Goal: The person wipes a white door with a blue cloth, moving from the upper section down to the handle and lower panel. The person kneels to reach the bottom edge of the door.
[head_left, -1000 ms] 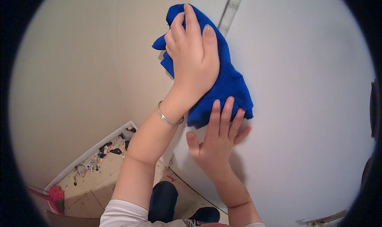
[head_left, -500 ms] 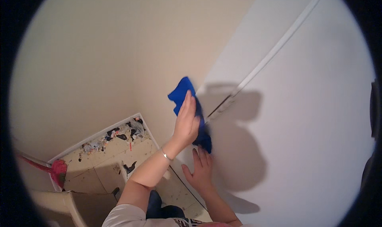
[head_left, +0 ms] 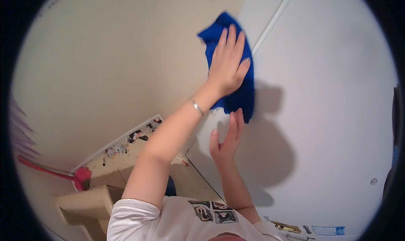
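One blue cloth (head_left: 243,95) under the left hand (head_left: 228,68), with the right hand (head_left: 225,148) at its lower edge.
From my end, I read the cloth's long axis as running near upright in the head view, top leaning slightly left, across the seam between beige wall (head_left: 105,63) and white panel (head_left: 329,93). The left is nearer: open, fingers straight, palm flat over the cloth's middle. The right sits below, open too, thumb apart, fingertips at the bottom edge; whether they press, I cannot tell. I count two hands, one cloth, one bracelet (head_left: 196,107) on the left wrist, one white strip (head_left: 274,20) on the panel, one red brush (head_left: 83,178) and litter (head_left: 135,136) too jumbled to number.
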`<state>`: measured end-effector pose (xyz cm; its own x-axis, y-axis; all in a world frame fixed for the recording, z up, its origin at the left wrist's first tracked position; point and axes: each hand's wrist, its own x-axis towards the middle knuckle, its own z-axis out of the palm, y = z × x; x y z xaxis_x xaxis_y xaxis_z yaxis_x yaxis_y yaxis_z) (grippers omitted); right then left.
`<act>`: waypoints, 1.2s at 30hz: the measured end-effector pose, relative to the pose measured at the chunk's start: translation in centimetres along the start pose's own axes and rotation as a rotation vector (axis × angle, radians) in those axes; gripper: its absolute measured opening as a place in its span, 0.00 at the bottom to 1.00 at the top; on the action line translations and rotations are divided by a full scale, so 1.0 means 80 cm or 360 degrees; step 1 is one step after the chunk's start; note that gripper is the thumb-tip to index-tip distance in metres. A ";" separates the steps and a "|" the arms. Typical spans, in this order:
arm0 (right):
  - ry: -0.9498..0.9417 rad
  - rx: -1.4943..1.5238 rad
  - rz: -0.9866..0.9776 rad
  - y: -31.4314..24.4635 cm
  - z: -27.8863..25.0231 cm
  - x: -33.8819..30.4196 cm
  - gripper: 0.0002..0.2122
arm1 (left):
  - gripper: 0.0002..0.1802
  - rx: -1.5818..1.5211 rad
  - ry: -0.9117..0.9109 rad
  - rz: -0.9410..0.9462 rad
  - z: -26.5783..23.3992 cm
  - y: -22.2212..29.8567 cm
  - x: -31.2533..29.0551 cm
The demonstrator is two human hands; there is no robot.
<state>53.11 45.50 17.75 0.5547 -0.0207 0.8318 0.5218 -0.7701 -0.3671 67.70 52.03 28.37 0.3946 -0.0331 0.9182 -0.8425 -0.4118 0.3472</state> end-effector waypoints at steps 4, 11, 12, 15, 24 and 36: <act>-0.0044 -0.0241 -0.0072 0.019 0.044 0.012 0.28 | 0.34 -0.0347 -0.0011 -0.0095 0.016 -0.069 -0.074; 0.0030 -0.0709 -0.0076 0.030 0.112 0.040 0.24 | 0.28 -0.0166 -0.0156 0.0237 0.007 -0.119 0.009; 0.0053 -0.0779 -0.0077 0.022 0.122 0.056 0.24 | 0.28 -0.0044 -0.0129 0.0363 -0.003 -0.123 0.040; 0.0152 -0.0962 -0.0065 0.017 0.139 0.102 0.23 | 0.31 -0.0066 -0.0097 0.0760 -0.015 -0.118 0.117; 0.0595 -0.1381 -0.0057 0.029 0.166 0.146 0.23 | 0.40 -0.0120 0.0162 0.0837 -0.022 -0.131 0.184; 0.0669 -0.0994 -0.0277 0.038 0.171 0.122 0.27 | 0.34 0.0052 -0.0030 0.1098 -0.025 -0.123 0.182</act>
<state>69.04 51.68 19.06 0.1401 -0.0109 0.9901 0.0473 -0.9987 -0.0177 80.97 57.41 38.68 -0.2208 -0.3133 0.9236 -0.8919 -0.3183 -0.3213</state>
